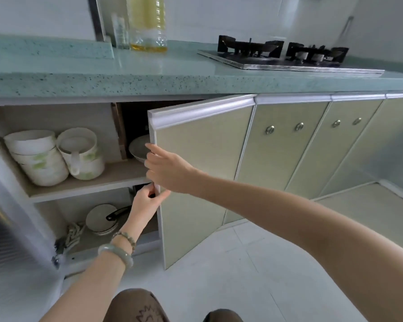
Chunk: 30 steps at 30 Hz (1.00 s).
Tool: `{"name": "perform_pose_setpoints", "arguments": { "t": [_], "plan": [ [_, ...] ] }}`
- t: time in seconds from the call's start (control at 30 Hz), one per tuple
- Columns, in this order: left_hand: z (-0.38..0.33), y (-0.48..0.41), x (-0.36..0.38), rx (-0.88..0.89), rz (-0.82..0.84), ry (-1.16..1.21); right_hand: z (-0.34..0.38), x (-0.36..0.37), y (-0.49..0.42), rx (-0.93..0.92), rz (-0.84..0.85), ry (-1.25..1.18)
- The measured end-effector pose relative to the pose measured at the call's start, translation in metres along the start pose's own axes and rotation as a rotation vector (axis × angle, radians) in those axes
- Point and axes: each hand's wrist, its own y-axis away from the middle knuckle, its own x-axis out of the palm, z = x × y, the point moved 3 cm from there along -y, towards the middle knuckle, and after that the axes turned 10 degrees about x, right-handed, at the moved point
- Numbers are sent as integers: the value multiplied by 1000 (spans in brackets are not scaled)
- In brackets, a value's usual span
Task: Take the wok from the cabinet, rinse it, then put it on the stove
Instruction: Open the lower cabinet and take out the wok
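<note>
Two hands open the cabinet door point(203, 163).
The left hand point(147, 201) and right hand point(166, 170) curl round its edge to swing it wide. At 8 o'clock a black handle point(118, 213) pokes out (maybe the wok's). The stove point(289, 58) waits at 1 o'clock.

Soft, even light fills the view with a cool, greenish cast. The surface point(149, 63) shows a pale sheen and the stove point(289, 65) plate glints. Behind the cabinet door point(203, 159) the recess is dark. Straight lines bow towards the edges; the left margin is blurred.
</note>
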Motion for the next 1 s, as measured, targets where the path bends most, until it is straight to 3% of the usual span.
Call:
{"name": "perform_pose_setpoints", "arguments": {
  "t": [0.27, 0.33, 0.5, 0.7, 1.0],
  "plan": [
    [-56, 90, 70, 174, 219, -84, -4, -22, 142, 78, -454, -214],
    [-68, 98, 89, 207, 271, -86, -11, -25, 172, 85, -495, -221],
    [-89, 119, 139, 234, 358, -98, -32, -27, 241, 77, -489, -206],
    [-120, 139, 213, 283, 332, -83, -57, -13, 321, 103, -307, -155],
    [-161, 150, 301, 280, 172, -119, -87, 13, 397, 205, -154, -150]
  ]
}}
